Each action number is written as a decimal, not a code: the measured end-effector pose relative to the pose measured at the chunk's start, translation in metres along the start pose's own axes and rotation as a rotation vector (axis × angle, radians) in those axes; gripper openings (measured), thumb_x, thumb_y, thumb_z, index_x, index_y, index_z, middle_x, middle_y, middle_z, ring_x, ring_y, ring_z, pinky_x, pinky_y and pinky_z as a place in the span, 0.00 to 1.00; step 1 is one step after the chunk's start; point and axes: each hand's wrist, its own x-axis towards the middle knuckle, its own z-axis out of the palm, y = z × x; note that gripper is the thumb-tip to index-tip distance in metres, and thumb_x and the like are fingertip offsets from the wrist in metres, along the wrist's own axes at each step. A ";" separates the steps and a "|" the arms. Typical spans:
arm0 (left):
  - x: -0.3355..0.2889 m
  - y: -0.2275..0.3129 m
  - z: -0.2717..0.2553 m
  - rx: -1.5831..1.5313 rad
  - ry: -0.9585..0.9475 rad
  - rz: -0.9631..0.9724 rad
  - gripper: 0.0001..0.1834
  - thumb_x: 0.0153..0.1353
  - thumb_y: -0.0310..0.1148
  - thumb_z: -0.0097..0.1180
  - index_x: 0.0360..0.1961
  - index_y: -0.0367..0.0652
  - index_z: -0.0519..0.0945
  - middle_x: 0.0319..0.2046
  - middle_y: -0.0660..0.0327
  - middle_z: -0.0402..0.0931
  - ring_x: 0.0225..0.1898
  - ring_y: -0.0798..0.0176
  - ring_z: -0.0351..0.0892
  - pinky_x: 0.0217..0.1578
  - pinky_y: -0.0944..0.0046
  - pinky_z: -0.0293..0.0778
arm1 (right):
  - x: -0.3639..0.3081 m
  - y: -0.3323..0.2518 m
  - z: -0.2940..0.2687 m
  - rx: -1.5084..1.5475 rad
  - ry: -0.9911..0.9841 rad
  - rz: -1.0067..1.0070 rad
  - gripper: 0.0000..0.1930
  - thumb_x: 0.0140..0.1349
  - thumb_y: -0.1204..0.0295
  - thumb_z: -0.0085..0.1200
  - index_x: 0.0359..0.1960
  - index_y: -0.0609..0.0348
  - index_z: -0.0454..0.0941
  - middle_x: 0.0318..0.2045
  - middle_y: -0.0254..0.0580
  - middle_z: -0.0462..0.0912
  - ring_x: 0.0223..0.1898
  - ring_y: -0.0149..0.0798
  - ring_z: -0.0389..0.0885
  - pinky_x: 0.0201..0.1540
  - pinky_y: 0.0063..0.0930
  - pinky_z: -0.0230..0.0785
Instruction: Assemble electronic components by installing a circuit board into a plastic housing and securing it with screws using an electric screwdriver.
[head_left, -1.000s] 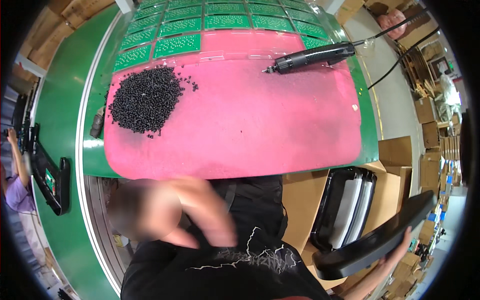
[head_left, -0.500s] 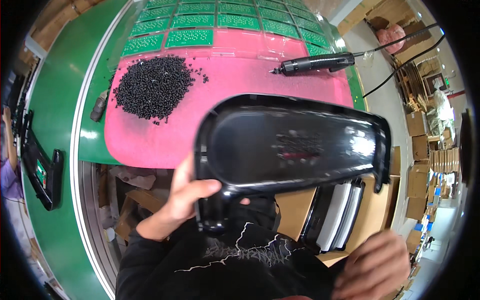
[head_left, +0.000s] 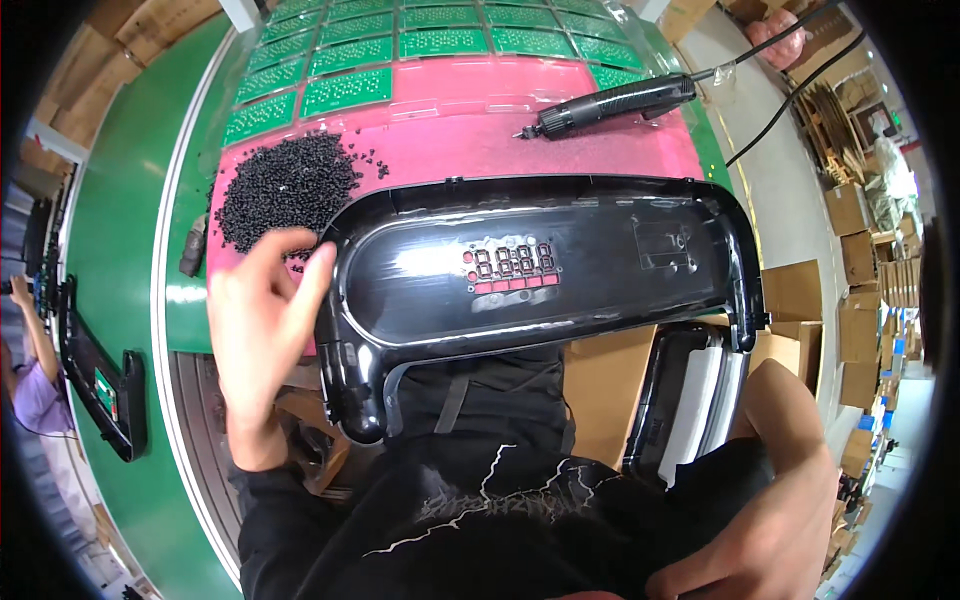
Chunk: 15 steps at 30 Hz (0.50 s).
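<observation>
A long black plastic housing [head_left: 590,295] lies inner side up across the near edge of the pink mat [head_left: 430,130]. Small display cut-outs in its middle let the pink show through. My left hand [head_left: 255,320] is at its upper left corner, thumb and fingers apart, with the thumb tip by the rim; contact is unclear. Beside those fingers is a heap of small black screws [head_left: 285,185], partly covered. My right hand [head_left: 735,560] is low at the right, close to my black shirt, its fingers bent and partly out of view. Whether it holds anything is hidden.
A black electric screwdriver [head_left: 615,105] lies on the mat's far right, its cable running off right. Green circuit boards [head_left: 345,90] sit in clear trays behind. A cardboard box [head_left: 605,390] holds black housings with white foam. Leftward, another housing [head_left: 100,385] and a person's purple sleeve [head_left: 40,395].
The housing has come down from a tilted hold onto the mat's near edge. My left hand has shifted from its lower left end to the upper left corner. My right hand has dropped toward my body.
</observation>
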 end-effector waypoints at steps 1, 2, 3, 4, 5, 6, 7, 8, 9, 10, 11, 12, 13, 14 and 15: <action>0.012 0.009 0.000 0.048 0.013 0.076 0.10 0.57 0.34 0.67 0.36 0.40 0.82 0.10 0.61 0.70 0.11 0.62 0.71 0.17 0.63 0.65 | 0.002 0.003 0.000 -0.002 -0.004 0.007 0.16 0.23 0.65 0.46 0.20 0.55 0.76 0.17 0.38 0.73 0.19 0.40 0.73 0.25 0.36 0.69; 0.025 0.017 0.004 0.048 -0.006 0.191 0.12 0.56 0.34 0.67 0.37 0.40 0.81 0.15 0.60 0.72 0.17 0.60 0.74 0.21 0.61 0.68 | 0.005 0.008 0.000 -0.053 0.046 -0.083 0.14 0.25 0.65 0.48 0.20 0.55 0.76 0.16 0.38 0.72 0.18 0.39 0.72 0.25 0.36 0.68; 0.033 0.025 0.004 0.064 -0.020 0.290 0.14 0.55 0.35 0.68 0.39 0.41 0.80 0.20 0.59 0.75 0.24 0.58 0.78 0.25 0.59 0.72 | 0.009 0.008 -0.003 -0.093 0.088 -0.190 0.13 0.27 0.65 0.49 0.20 0.55 0.76 0.15 0.37 0.71 0.18 0.39 0.72 0.24 0.37 0.67; 0.045 0.026 0.013 0.075 -0.066 0.438 0.17 0.53 0.33 0.68 0.42 0.41 0.79 0.27 0.58 0.75 0.30 0.57 0.78 0.31 0.59 0.73 | 0.011 0.010 -0.004 -0.086 0.077 -0.180 0.13 0.27 0.65 0.49 0.20 0.55 0.76 0.15 0.37 0.71 0.18 0.39 0.72 0.24 0.37 0.67; 0.056 0.027 0.022 0.084 -0.112 0.586 0.21 0.51 0.30 0.68 0.46 0.40 0.78 0.34 0.57 0.76 0.37 0.57 0.79 0.36 0.59 0.75 | 0.012 0.011 -0.004 -0.096 0.020 -0.198 0.11 0.31 0.66 0.52 0.20 0.55 0.76 0.15 0.38 0.71 0.18 0.39 0.72 0.24 0.37 0.67; 0.066 0.032 0.027 0.099 -0.280 0.588 0.27 0.49 0.32 0.69 0.51 0.41 0.75 0.44 0.54 0.73 0.49 0.51 0.75 0.46 0.53 0.74 | 0.012 0.011 -0.007 -0.107 -0.034 -0.217 0.09 0.35 0.66 0.54 0.20 0.56 0.76 0.15 0.38 0.70 0.17 0.38 0.72 0.24 0.38 0.67; 0.077 0.029 0.035 0.065 -0.391 0.654 0.28 0.49 0.33 0.69 0.53 0.41 0.74 0.48 0.54 0.72 0.52 0.50 0.74 0.48 0.53 0.74 | 0.013 0.011 -0.009 -0.096 -0.048 -0.215 0.09 0.35 0.66 0.54 0.20 0.56 0.76 0.15 0.38 0.70 0.17 0.38 0.72 0.24 0.38 0.67; 0.083 0.023 0.047 -0.048 -0.426 0.664 0.27 0.50 0.32 0.68 0.52 0.41 0.75 0.47 0.54 0.73 0.52 0.49 0.74 0.48 0.53 0.74 | 0.014 0.011 -0.011 -0.100 -0.029 -0.143 0.06 0.40 0.67 0.54 0.20 0.55 0.76 0.15 0.39 0.71 0.17 0.38 0.72 0.24 0.39 0.68; 0.088 0.017 0.059 -0.160 -0.459 0.674 0.25 0.51 0.32 0.68 0.50 0.40 0.75 0.46 0.53 0.74 0.51 0.48 0.75 0.48 0.52 0.74 | 0.015 0.013 -0.014 -0.106 -0.010 -0.072 0.05 0.45 0.69 0.55 0.19 0.55 0.76 0.15 0.39 0.71 0.17 0.38 0.72 0.25 0.39 0.68; 0.094 0.011 0.068 -0.199 -0.495 0.645 0.22 0.52 0.31 0.67 0.48 0.39 0.76 0.45 0.52 0.75 0.50 0.46 0.76 0.48 0.52 0.74 | 0.018 0.019 -0.017 -0.099 -0.019 -0.067 0.05 0.45 0.69 0.55 0.19 0.55 0.76 0.15 0.39 0.71 0.17 0.38 0.72 0.25 0.39 0.68; 0.098 0.006 0.072 -0.238 -0.531 0.614 0.19 0.53 0.30 0.65 0.46 0.38 0.77 0.43 0.52 0.76 0.49 0.45 0.77 0.48 0.52 0.74 | 0.022 0.029 -0.020 -0.039 -0.019 -0.161 0.06 0.51 0.70 0.52 0.19 0.55 0.76 0.16 0.40 0.72 0.17 0.39 0.72 0.25 0.39 0.69; 0.096 0.004 0.073 -0.194 -0.439 0.632 0.13 0.54 0.30 0.64 0.40 0.37 0.79 0.38 0.53 0.77 0.43 0.46 0.79 0.43 0.53 0.75 | 0.024 0.036 -0.023 0.021 -0.007 -0.246 0.09 0.56 0.70 0.50 0.19 0.56 0.76 0.16 0.40 0.72 0.17 0.39 0.72 0.25 0.39 0.69; 0.096 0.003 0.071 -0.206 -0.441 0.626 0.13 0.54 0.30 0.64 0.40 0.37 0.79 0.38 0.53 0.77 0.43 0.46 0.79 0.43 0.53 0.75 | 0.025 0.041 -0.025 0.030 -0.006 -0.236 0.09 0.56 0.70 0.50 0.19 0.56 0.76 0.16 0.40 0.72 0.17 0.39 0.72 0.25 0.39 0.69; 0.097 0.004 0.066 -0.138 -0.408 0.621 0.12 0.54 0.31 0.65 0.39 0.38 0.79 0.36 0.55 0.78 0.41 0.47 0.80 0.40 0.54 0.76 | 0.026 0.044 -0.028 -0.007 0.003 -0.251 0.13 0.60 0.68 0.47 0.19 0.56 0.75 0.16 0.41 0.73 0.17 0.39 0.72 0.25 0.39 0.69; 0.097 0.003 0.063 -0.066 -0.376 0.614 0.12 0.54 0.32 0.65 0.37 0.38 0.80 0.34 0.57 0.78 0.39 0.48 0.80 0.38 0.54 0.76 | 0.030 0.048 -0.030 -0.042 0.013 -0.269 0.16 0.64 0.67 0.44 0.18 0.55 0.74 0.16 0.41 0.73 0.17 0.40 0.73 0.25 0.39 0.70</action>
